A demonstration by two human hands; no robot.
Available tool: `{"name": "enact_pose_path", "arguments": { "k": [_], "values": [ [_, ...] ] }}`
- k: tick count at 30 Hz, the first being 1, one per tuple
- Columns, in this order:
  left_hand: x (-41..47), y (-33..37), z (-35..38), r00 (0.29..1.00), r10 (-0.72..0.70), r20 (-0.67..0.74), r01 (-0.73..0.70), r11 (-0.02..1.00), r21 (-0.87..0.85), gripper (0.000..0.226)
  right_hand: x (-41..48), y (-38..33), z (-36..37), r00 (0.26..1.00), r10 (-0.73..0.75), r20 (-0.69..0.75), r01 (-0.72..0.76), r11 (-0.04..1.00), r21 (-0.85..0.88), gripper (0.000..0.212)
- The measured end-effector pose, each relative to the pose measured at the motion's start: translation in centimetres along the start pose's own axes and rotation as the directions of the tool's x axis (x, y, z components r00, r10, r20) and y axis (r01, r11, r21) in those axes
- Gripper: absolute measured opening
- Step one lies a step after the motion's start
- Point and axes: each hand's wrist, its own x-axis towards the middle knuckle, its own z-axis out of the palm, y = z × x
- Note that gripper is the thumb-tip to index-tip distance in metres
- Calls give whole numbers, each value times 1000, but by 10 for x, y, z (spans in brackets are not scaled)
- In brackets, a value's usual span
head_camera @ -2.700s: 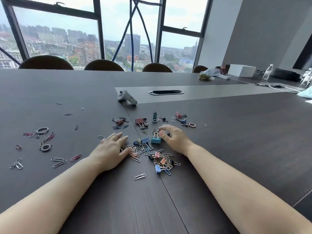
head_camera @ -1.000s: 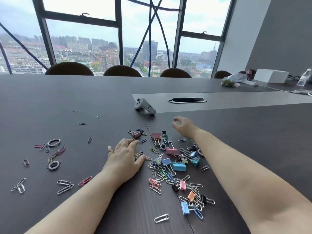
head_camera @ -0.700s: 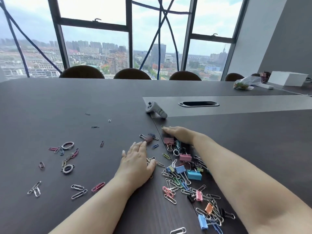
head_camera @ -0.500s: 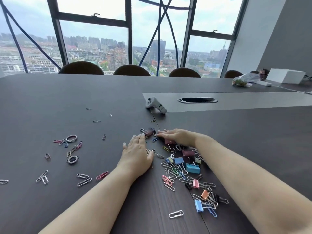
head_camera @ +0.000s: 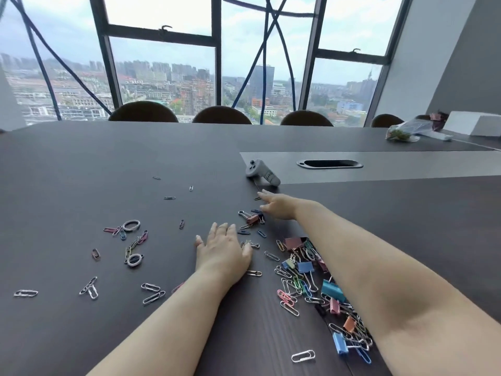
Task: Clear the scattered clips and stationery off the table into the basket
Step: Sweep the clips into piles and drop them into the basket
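Observation:
A heap of coloured binder clips and paper clips (head_camera: pixel 306 280) lies on the dark table (head_camera: pixel 81 169), running along the inside of my right forearm. My right hand (head_camera: pixel 279 206) is stretched out flat with fingers apart, just beyond a brown binder clip (head_camera: pixel 252 219) and a few small clips. My left hand (head_camera: pixel 222 253) rests palm down on the table, fingers spread, left of the heap. More paper clips and small rings (head_camera: pixel 131 225) are scattered to the left. No basket is in view.
A grey handheld controller (head_camera: pixel 261 173) lies just beyond my right hand, beside a grey inset panel with a cable slot (head_camera: pixel 329 164). A plastic bag (head_camera: pixel 404 131) and white box (head_camera: pixel 474 123) sit far right. Chair backs (head_camera: pixel 222 115) line the far edge under the windows.
My right hand has reached out farther across the table, past the far end of the pile, and the clips now trail along my forearm. My left hand stays flat in place.

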Motion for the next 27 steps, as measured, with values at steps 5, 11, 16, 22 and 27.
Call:
{"name": "enact_pose_path", "arguments": {
  "k": [5, 11, 16, 22, 27],
  "values": [
    [4, 0, 5, 1000, 19, -3, -19, 1000, -3, 59, 21, -10, 3, 997, 82, -5, -82, 994, 71, 43],
    [3, 0, 4, 999, 16, -29, -17, 998, -56, 57, -42, -15, -2, 996, 20, 88, -32, 990, 135, 45],
    [-1, 0, 2, 996, 48, -71, -56, 992, -109, 53, -106, 2, 1, 978, -75, 197, 64, 996, 61, 44],
    [-3, 1, 1, 971, 208, -119, -230, 945, -233, 45, -152, 53, 3, 970, -72, -232, 140, 946, 293, 36],
    [17, 14, -3, 971, 218, 103, -219, 976, -2, 63, -167, 90, 25, 965, 130, -229, -83, 975, 206, 65]
  ]
}}
